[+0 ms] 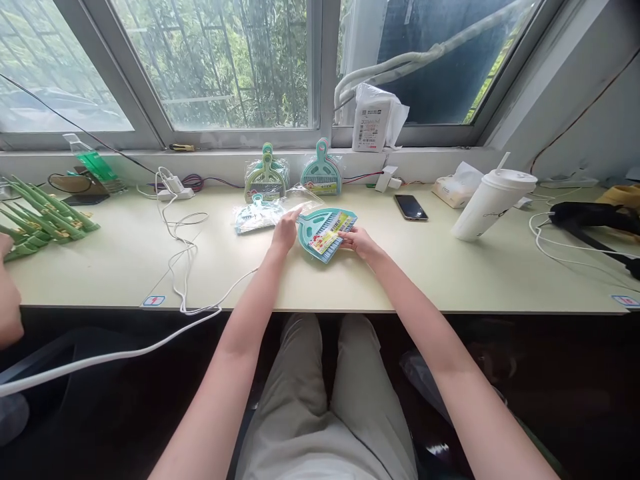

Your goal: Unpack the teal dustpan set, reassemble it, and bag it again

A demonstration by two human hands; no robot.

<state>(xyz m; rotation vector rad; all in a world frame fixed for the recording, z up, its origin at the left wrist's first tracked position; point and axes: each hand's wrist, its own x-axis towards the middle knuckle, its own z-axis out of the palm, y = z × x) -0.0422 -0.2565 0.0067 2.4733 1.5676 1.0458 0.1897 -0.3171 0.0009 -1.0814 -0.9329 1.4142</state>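
Note:
My left hand (pixel 285 232) is closed at the handle end of a small teal dustpan (pixel 305 235), which is tilted just above or on the table. Against the pan lies a small brush (pixel 329 252) with blue and white bristles and a yellow printed label (pixel 334 228). The fingers of my right hand (pixel 361 243) grip the brush and label at the right side. Behind my left hand, another dustpan set (pixel 259 216) lies flat in clear plastic. Two upright stacks of bagged dustpan sets, one greenish (pixel 267 179) and one teal (pixel 321 175), lean against the sill.
White cables (pixel 185 267) run over the table (pixel 430 280) at left, near green plant stalks (pixel 45 220). To the right are a phone (pixel 411 207), a tissue pack (pixel 453 190), a lidded cup (pixel 493 203) and a black strap (pixel 595 223). Another person's arm (pixel 7 307) shows at far left.

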